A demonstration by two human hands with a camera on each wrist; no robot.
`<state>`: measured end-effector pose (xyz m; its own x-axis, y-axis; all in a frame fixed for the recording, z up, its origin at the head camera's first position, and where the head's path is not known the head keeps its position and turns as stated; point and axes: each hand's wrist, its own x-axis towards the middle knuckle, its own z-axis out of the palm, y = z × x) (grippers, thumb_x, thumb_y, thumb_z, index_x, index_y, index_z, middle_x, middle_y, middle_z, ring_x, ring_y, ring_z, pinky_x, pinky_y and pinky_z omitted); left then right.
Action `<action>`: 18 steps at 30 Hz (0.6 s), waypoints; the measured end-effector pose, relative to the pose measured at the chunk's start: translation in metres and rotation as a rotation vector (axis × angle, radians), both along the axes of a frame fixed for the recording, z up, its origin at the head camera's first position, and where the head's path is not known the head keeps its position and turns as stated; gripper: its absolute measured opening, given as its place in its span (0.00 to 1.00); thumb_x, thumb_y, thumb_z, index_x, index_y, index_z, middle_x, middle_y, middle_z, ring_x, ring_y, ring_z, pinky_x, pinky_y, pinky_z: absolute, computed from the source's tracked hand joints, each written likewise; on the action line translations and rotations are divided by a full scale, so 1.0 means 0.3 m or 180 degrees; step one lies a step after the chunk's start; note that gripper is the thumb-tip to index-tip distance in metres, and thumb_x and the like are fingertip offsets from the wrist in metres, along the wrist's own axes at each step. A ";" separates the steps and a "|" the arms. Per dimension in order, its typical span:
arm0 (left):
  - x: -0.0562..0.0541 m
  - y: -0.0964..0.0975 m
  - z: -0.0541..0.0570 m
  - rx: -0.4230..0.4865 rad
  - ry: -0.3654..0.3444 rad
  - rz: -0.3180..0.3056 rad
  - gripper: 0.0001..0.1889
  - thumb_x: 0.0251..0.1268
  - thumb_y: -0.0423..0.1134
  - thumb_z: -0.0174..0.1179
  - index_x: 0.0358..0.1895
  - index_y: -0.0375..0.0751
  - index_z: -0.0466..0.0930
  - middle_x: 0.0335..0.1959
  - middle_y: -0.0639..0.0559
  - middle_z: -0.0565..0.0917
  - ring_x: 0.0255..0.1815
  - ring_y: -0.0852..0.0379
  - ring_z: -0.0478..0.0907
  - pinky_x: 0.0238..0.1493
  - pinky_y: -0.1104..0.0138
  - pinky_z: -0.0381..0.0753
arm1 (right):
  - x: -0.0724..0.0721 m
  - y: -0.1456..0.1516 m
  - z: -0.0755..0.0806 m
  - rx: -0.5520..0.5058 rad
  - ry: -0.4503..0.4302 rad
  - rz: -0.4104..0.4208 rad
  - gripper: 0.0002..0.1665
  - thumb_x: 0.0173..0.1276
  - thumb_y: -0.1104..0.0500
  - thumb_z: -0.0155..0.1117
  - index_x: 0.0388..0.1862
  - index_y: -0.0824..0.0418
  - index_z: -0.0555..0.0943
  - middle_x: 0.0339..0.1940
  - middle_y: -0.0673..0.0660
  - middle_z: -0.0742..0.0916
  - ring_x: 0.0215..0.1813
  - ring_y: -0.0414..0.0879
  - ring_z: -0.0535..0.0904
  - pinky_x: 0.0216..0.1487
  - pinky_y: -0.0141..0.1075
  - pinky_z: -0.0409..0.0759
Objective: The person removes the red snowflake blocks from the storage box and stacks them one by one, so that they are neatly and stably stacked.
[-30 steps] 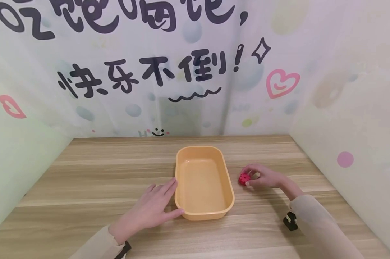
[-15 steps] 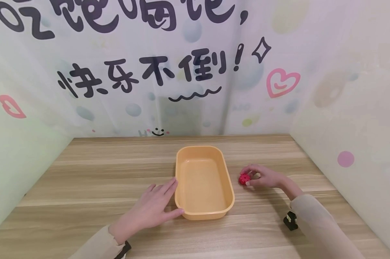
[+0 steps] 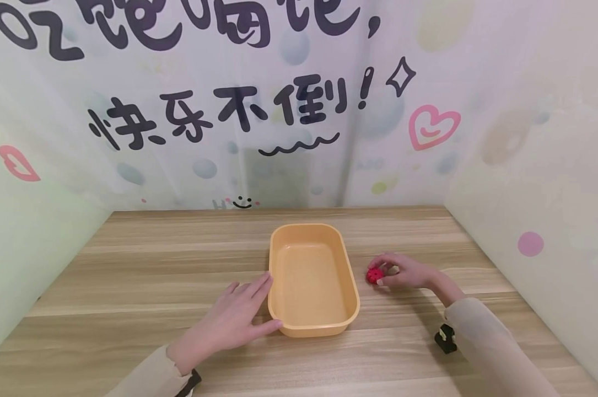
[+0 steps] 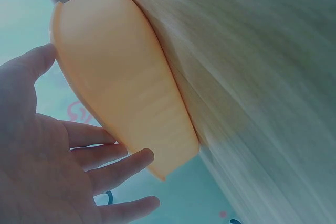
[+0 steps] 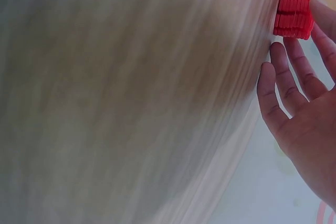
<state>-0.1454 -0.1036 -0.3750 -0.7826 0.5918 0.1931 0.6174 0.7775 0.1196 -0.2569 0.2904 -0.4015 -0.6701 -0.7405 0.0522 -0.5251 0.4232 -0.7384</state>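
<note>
A small stack of red notched plastic discs (image 3: 375,275) sits on the table to the right of a shallow orange plastic tub (image 3: 355,309). My right hand (image 3: 403,271) pinches the stack between thumb and fingers. Its layered, ridged side (image 5: 293,16) shows in the right wrist view, close against the wood. At the tub's left side is my left hand (image 3: 234,314), fingers spread and mostly straight. Its thumb touches the near left corner of the rim and the fingertips lie along the left rim. The left wrist view shows the tub's outer wall (image 4: 121,72) with that hand beside it.
The wood-grain table (image 3: 155,264) meets a printed white curtain (image 3: 179,176) at the back. A pale wall (image 3: 542,182) stands along the right side, past my right forearm. Another pale wall (image 3: 31,237) closes off the left.
The top of the red stack looks slightly shifted between the right fingers, its notches showing differently. Both hands and the orange tub keep their places.
</note>
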 end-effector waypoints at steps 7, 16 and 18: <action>0.001 -0.001 0.000 -0.0006 -0.0011 0.0008 0.44 0.56 0.68 0.40 0.62 0.31 0.60 0.63 0.42 0.61 0.54 0.43 0.67 0.52 0.45 0.60 | -0.001 0.001 0.000 0.0062 0.0001 -0.0069 0.20 0.58 0.62 0.62 0.48 0.67 0.72 0.43 0.59 0.79 0.43 0.54 0.75 0.45 0.45 0.72; 0.002 0.000 0.001 -0.0019 0.0014 0.0016 0.43 0.56 0.67 0.42 0.62 0.31 0.60 0.64 0.43 0.61 0.56 0.45 0.66 0.52 0.46 0.60 | 0.023 0.021 0.030 0.0194 -0.0108 -0.0493 0.24 0.62 0.59 0.57 0.56 0.66 0.67 0.50 0.62 0.76 0.50 0.56 0.71 0.46 0.49 0.69; 0.003 0.000 0.002 -0.0029 0.0021 0.0025 0.43 0.56 0.67 0.42 0.63 0.31 0.60 0.64 0.43 0.60 0.56 0.45 0.65 0.52 0.46 0.60 | 0.030 0.033 0.043 0.0226 -0.0058 -0.0700 0.26 0.64 0.56 0.55 0.58 0.65 0.66 0.53 0.63 0.75 0.52 0.57 0.70 0.47 0.50 0.68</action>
